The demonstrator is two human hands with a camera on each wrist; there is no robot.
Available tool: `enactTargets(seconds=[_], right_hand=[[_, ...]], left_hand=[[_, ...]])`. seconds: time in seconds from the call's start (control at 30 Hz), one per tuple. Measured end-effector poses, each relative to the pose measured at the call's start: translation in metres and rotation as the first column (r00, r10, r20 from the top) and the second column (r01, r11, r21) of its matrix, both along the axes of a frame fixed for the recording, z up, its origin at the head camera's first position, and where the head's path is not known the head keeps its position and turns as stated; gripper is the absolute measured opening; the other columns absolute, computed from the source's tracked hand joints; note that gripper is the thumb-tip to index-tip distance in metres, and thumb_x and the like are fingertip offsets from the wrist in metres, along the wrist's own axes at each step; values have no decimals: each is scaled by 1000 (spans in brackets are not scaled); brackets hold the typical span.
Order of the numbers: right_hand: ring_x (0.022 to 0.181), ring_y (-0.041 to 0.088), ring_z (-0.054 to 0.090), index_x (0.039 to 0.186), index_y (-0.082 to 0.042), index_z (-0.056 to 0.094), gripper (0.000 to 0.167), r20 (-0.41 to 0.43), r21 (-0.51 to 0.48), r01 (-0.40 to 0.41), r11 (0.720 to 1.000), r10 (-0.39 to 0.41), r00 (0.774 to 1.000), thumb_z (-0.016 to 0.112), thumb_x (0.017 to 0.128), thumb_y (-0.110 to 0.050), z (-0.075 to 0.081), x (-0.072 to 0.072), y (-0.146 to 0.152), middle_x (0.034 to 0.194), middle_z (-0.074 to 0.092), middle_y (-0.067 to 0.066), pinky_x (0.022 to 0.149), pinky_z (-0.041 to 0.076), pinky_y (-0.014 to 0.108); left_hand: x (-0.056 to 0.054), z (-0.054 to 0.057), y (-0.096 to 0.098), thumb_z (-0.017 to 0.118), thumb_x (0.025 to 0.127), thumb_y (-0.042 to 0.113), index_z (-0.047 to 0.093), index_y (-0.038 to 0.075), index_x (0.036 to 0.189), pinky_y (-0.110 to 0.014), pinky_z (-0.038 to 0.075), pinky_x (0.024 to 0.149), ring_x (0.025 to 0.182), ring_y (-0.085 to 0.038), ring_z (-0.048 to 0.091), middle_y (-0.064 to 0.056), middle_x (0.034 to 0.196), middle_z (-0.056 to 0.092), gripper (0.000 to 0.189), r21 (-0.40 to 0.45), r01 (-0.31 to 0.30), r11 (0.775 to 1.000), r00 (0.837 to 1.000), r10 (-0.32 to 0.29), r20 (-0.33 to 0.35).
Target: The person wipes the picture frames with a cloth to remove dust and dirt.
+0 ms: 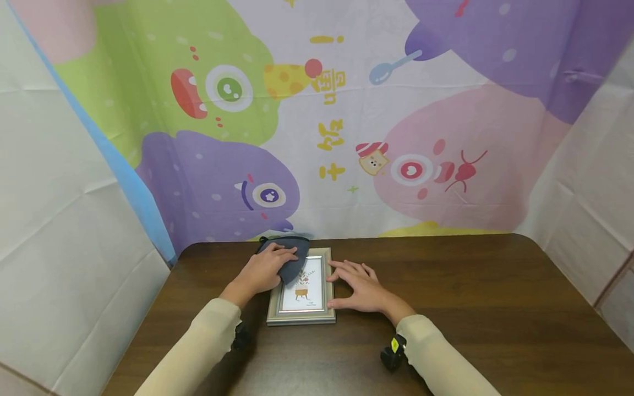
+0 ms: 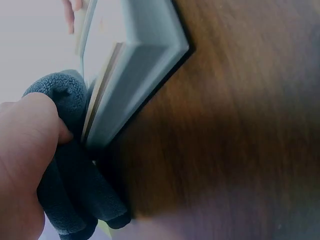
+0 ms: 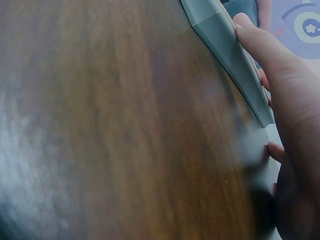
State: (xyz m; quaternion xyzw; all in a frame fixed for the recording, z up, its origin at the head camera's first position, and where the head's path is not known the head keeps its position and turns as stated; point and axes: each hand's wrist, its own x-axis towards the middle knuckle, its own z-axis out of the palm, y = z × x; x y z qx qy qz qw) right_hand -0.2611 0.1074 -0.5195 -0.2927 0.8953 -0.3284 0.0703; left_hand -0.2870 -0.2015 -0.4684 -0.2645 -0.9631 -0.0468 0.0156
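Note:
A silver-beige picture frame point(image 1: 302, 318) lies on the brown table, showing a print of a potted plant point(image 1: 301, 291). My left hand point(image 1: 264, 269) holds a dark grey cloth point(image 1: 293, 270) over the frame's upper left part, hiding that corner. In the left wrist view the fuzzy cloth point(image 2: 72, 195) is bunched under the thumb and hangs past the frame's side. At the frame's right edge, my right hand point(image 1: 364, 289) has its fingers spread. Its thumb point(image 3: 265, 45) and fingertips touch that edge in the right wrist view.
The wooden table point(image 1: 470, 302) has rounded far corners. Behind it hangs a cartoon-printed curtain point(image 1: 342, 209) close to the table's back edge. Pale sheets point(image 1: 64, 220) hang at both sides. Each wrist wears a small black camera point(image 1: 392, 355).

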Motion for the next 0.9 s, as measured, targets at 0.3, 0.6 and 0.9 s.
enactTargets(seconds=[0.3, 0.6, 0.9], right_hand=[[173, 50, 27, 137, -32, 71, 52, -2, 1, -1, 1000, 1, 1000, 86, 95, -57, -2, 0, 0, 186, 37, 0, 133, 11, 85], [174, 49, 24, 138, -31, 70, 51, -4, 5, -5, 1000, 5, 1000, 87, 96, -55, 0, -1, 0, 187, 35, 0, 133, 10, 85], [174, 49, 25, 138, -32, 70, 52, -2, 8, -5, 1000, 5, 1000, 86, 96, -56, -1, -2, 1, 187, 36, -1, 133, 10, 85]], left_hand=[[-5, 3, 3, 69, 93, -6, 73, 17, 151, -56, 68, 92, 148, -34, 62, -4, 167, 65, 63, 2, -28, 1000, 996, 28, -83], [-22, 7, -5, 68, 88, -9, 69, 13, 152, -64, 64, 104, 147, -43, 62, -11, 161, 68, 67, 100, -78, 992, 981, 94, -167], [-53, -28, -9, 60, 90, -4, 67, 12, 152, -62, 55, 121, 146, -44, 63, -18, 156, 70, 64, 106, -49, 993, 997, 54, -46]])
